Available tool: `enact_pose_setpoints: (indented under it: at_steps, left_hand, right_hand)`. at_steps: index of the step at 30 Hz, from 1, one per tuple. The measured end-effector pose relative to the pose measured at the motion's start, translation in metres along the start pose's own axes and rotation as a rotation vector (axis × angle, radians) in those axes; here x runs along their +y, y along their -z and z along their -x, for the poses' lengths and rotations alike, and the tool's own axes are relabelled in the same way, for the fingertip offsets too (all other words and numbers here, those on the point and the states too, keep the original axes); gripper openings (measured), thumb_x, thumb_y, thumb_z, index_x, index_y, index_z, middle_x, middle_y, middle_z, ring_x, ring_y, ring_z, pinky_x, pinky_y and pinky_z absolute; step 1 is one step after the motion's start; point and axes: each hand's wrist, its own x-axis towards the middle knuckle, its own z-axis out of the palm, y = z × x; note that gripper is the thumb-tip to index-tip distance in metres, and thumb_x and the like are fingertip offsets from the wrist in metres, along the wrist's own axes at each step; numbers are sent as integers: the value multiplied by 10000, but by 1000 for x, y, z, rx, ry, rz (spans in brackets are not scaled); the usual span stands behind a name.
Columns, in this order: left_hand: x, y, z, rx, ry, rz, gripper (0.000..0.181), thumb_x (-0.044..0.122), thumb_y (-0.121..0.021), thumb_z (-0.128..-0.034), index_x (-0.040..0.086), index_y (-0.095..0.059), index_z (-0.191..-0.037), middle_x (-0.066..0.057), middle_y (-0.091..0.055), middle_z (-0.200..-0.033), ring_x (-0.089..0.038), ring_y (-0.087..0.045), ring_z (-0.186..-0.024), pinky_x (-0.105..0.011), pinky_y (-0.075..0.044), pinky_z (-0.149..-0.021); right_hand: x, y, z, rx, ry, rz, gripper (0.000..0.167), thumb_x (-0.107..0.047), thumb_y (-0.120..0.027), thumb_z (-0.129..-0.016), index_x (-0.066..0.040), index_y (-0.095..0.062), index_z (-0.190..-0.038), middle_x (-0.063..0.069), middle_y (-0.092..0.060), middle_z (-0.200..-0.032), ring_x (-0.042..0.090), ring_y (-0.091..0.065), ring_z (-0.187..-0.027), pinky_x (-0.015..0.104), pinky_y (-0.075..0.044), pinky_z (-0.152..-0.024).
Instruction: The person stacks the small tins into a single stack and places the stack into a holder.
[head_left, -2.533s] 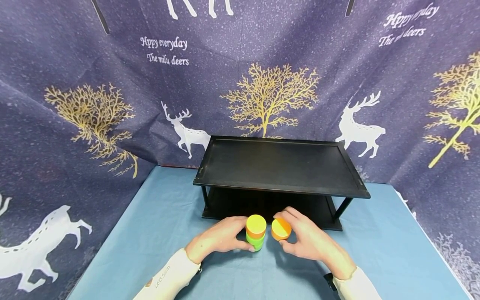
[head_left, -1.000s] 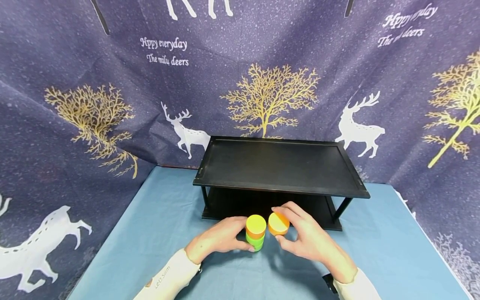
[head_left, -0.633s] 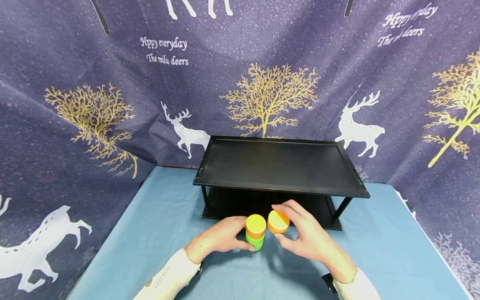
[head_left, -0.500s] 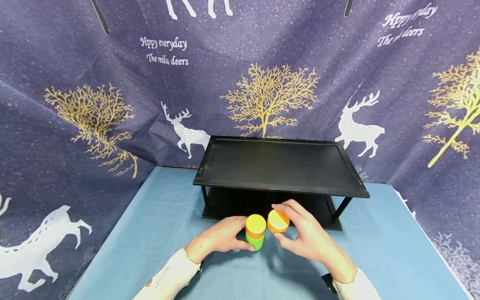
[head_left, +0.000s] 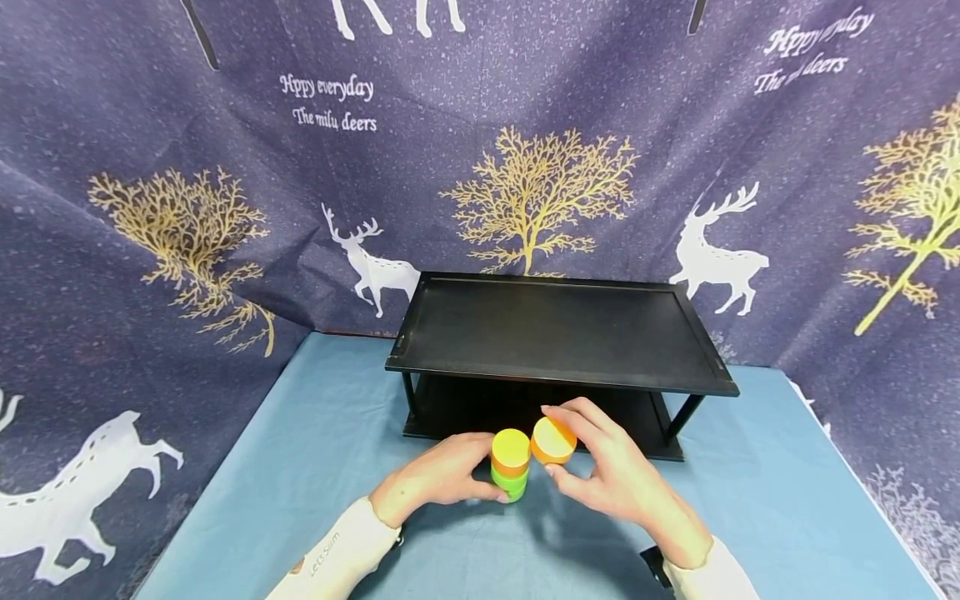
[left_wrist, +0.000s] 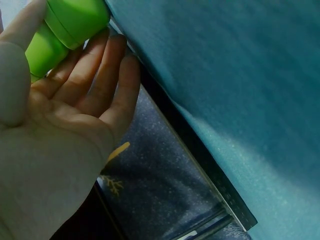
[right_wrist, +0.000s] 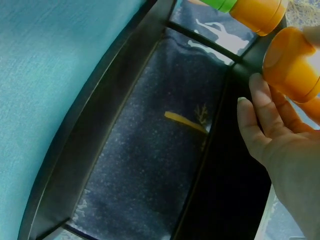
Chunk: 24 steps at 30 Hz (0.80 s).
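My left hand point(head_left: 442, 471) grips the lower, green part of a short upright stack on the cloth. In the left wrist view, rounded green pieces point(left_wrist: 77, 22) sit between the thumb and fingers. An orange round piece with a yellow top point(head_left: 511, 454) forms the top of this stack. My right hand point(head_left: 603, 462) pinches a second orange round piece point(head_left: 553, 442) by its sides, its pale yellow face tilted upward. That piece is close beside the stack top on the right; whether they touch is unclear. In the right wrist view, the held piece point(right_wrist: 290, 65) appears smooth and rounded.
A black two-tier rack point(head_left: 562, 333) stands right behind the hands, its upper shelf overhanging the lower one point(head_left: 480, 408). Blue cloth point(head_left: 330, 400) covers the table. A dark curtain point(head_left: 480, 150) with deer and golden trees hangs behind.
My right hand has lifted the orange piece slightly and brought it leftward, nearer to the stack's top. The left hand and the stack have stayed in place.
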Motion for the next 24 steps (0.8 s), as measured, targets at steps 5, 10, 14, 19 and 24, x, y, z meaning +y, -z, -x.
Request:
enact_pose_setpoints:
  at_steps: [5,10,14,19,24]
  left_hand:
    - [-1,0,0,-2,-8,4,619,534,-848,-871,277,-630,-1389,174,-664,-1272,-25,-625,-1138,-297,-520,-1071]
    - [-1,0,0,-1,-11,-1,615,544,-842,-871,280,-631,-1385,177,-663,-1267,-20,-625,-1132,-293,-521,-1066]
    - [-1,0,0,5,-19,-6,608,539,-845,-870,281,-634,-1379,177,-664,-1259,-21,-625,-1126,-290,-521,-1064]
    - [0,0,0,9,-24,-13,599,536,-850,-867,282,-639,-1366,178,-666,-1243,-23,-626,-1118,-290,-522,-1062]
    - [0,0,0,4,-14,-5,596,530,-855,-863,288,-639,-1363,182,-665,-1241,-24,-625,-1115,-293,-523,-1060]
  right_hand:
    - [-2,-1,-3,36,59,-10,750,-172,-883,-779,-153,-602,-1474,-40,-610,-1285,96,-605,-1066,152,-478,-959]
    - [-4,-2,-4,66,93,-6,766,-166,-874,-770,-150,-602,-1486,-41,-616,-1274,87,-605,-1057,148,-478,-949]
    - [-4,-1,-4,56,74,-1,783,-172,-878,-773,-144,-590,-1500,-36,-616,-1276,97,-607,-1068,154,-481,-963]
    - [-6,0,-4,28,-22,-7,789,-221,-910,-769,-158,-569,-1478,-67,-615,-1293,94,-605,-1110,181,-487,-1014]
    - [-6,0,-6,34,-48,-32,692,-218,-932,-756,-141,-590,-1353,-86,-621,-1250,102,-604,-1093,256,-525,-1002]
